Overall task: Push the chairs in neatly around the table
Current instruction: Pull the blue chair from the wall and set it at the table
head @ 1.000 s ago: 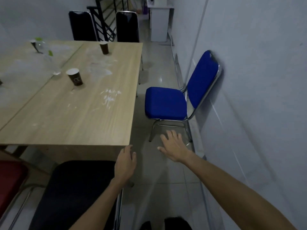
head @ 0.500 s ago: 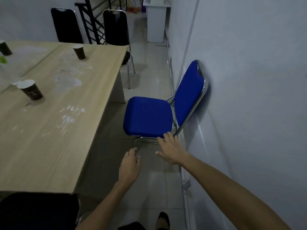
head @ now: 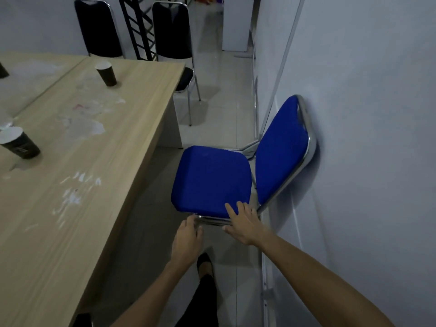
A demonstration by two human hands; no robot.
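A blue padded chair [head: 212,178] with a chrome frame stands away from the wooden table [head: 94,161], its back leaning against the right wall. My right hand [head: 243,225] is on the near edge of the seat, fingers on top and thumb under the frame. My left hand [head: 186,241] reaches beside it, fingertips touching the chrome rail at the seat's near left corner. Two black chairs [head: 99,29] [head: 172,31] stand at the table's far end.
Paper cups [head: 106,73] [head: 18,143] stand on the tabletop. A narrow tiled aisle runs between table and wall [head: 365,138]. A black stair railing [head: 139,27] and a white cabinet [head: 236,24] are at the back. My foot [head: 204,265] is below my hands.
I have walked forward along the aisle; the blue chair has come closer. Both hands moved from mid-air to the seat's near edge, the right one now laid over it.
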